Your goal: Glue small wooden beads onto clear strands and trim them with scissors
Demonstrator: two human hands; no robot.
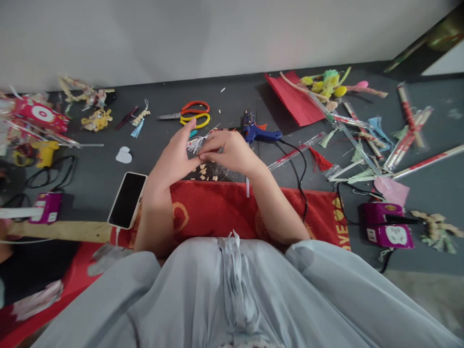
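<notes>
My left hand (173, 157) is raised over the table with thumb and fingers apart in a wide curve. Its thumb tip reaches the fingertips of my right hand (232, 151). The right fingers are bent and pinched together; whatever is between them is too small or hidden to name. Thin white strands (195, 144) show in the gap between the hands, and I cannot tell whether either hand touches them. Just behind lie scissors (195, 114) with orange and yellow handles. A blue hot glue gun (263, 133) rests right of my right hand.
Small tan scraps (203, 170) lie below my hands, before a red towel (217, 200). A phone (127, 200) lies left. Red paper (295, 99), wrapped sticks (409, 133) and a purple power socket (387, 224) are right. Another glue gun (45, 152), yellow, lies far left, near a person's arm.
</notes>
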